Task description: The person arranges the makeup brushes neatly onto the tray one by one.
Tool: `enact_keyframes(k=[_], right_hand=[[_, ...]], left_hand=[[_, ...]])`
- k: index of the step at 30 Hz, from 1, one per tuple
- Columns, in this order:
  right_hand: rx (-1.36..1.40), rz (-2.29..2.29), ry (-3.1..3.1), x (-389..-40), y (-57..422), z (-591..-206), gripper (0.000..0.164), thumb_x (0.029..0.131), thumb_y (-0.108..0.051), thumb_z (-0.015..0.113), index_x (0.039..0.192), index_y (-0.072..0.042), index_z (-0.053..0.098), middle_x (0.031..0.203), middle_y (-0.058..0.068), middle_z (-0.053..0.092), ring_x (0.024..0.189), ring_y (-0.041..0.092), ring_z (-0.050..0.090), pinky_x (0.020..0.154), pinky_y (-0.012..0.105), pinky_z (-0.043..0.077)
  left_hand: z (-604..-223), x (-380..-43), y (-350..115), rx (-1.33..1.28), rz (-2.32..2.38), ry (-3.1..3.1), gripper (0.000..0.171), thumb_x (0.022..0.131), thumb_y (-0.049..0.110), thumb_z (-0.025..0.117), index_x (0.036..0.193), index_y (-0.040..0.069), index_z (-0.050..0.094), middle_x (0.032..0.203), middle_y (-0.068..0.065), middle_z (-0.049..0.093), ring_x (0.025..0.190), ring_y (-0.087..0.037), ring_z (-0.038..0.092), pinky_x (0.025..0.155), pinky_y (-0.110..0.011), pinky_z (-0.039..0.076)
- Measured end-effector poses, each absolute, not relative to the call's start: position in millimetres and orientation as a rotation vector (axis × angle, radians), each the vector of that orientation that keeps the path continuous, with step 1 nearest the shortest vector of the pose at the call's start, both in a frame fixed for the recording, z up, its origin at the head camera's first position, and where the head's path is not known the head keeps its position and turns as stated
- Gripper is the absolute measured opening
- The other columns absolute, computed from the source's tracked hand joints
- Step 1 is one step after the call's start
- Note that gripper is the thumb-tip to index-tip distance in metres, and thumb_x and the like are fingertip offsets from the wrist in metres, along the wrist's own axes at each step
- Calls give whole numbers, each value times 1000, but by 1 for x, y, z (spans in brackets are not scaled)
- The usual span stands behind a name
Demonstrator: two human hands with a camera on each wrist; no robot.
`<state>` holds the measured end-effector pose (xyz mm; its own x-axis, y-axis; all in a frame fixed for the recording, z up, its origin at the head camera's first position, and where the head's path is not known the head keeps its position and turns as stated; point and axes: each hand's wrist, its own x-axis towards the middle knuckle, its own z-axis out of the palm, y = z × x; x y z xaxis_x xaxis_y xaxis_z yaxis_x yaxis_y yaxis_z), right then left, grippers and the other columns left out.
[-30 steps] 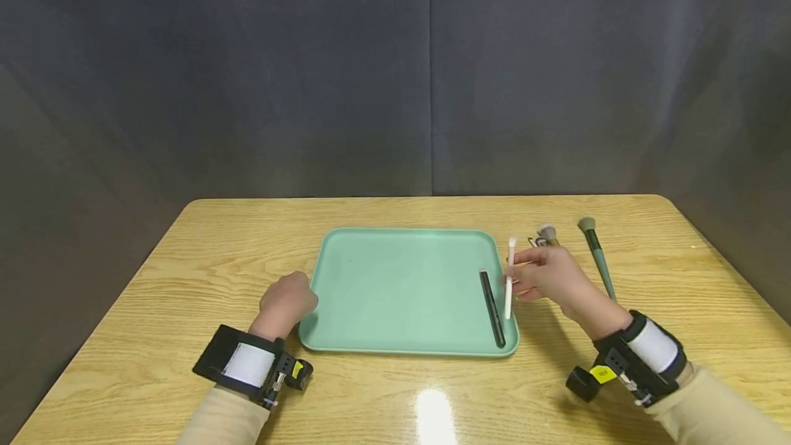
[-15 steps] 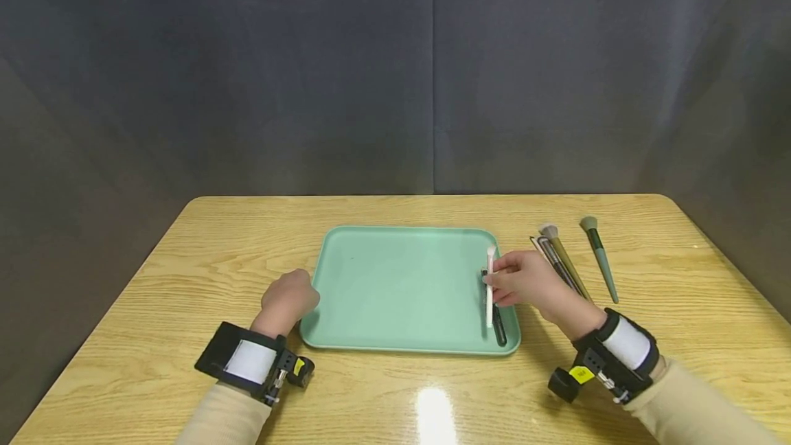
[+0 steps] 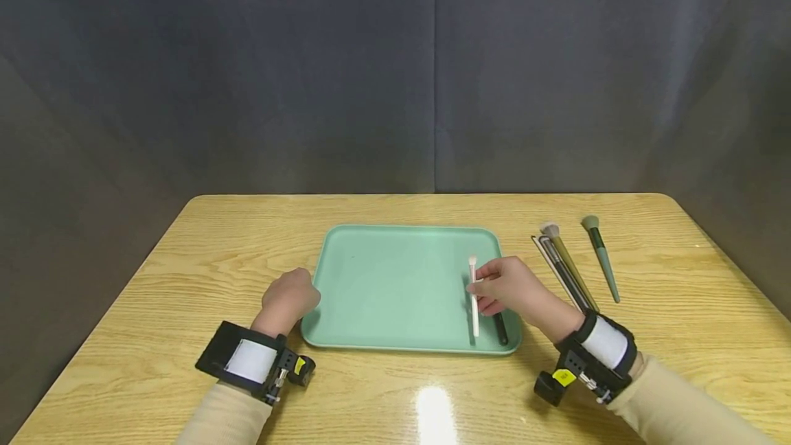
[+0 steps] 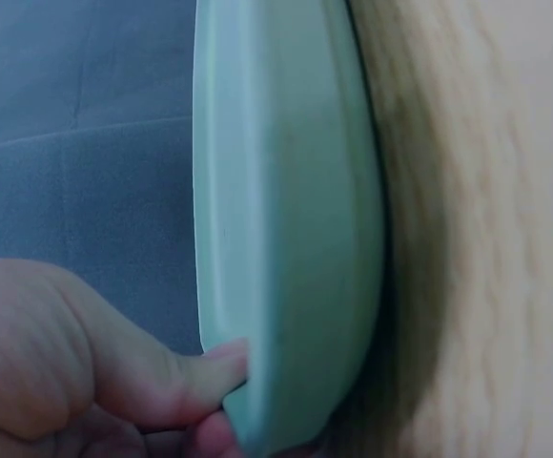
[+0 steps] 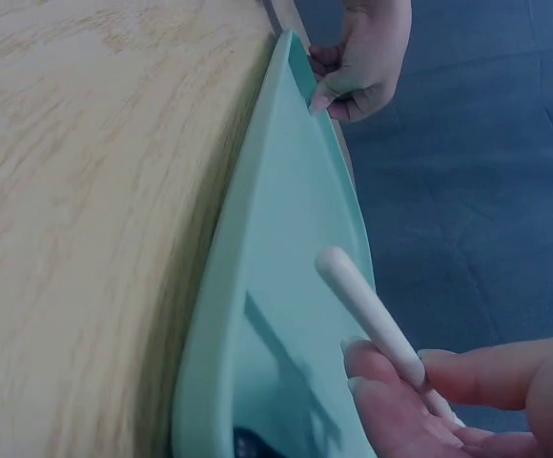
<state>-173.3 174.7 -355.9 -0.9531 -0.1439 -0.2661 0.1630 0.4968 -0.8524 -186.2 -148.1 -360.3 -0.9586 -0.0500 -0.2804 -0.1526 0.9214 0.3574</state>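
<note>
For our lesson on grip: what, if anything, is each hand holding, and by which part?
The right hand pinches a white makeup brush by its handle; the left hand pinches the green tray by its left rim.

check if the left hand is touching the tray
Touching. The left wrist view shows the left hand pinching the edge of the tray, its thumb against the rim with no gap.

Downward head, close wrist views share the tray [image 3: 395, 287].
</note>
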Motion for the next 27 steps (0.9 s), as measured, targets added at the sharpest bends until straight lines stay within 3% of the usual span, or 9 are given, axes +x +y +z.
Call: enact_keyframes(k=[14, 27], right_hand=[[53, -1388, 2460, -173, 161, -364, 36, 90, -1, 64, 118, 18, 52, 76, 15, 65, 60, 17, 64, 60, 35, 56], [-28, -1250, 2561, -174, 151, -368, 38, 90, 0, 63, 120, 21, 51, 63, 10, 64, 52, 16, 62, 52, 31, 54]], left_hand=[[-360, -188, -148, -151, 552, 2800, 14, 89, 2, 47, 89, -6, 59, 67, -10, 51, 57, -19, 48, 50, -28, 38], [-360, -187, -148, -152, 559, 2795, 14, 89, 2, 47, 86, -5, 59, 66, -10, 50, 56, -19, 47, 50, -27, 37]])
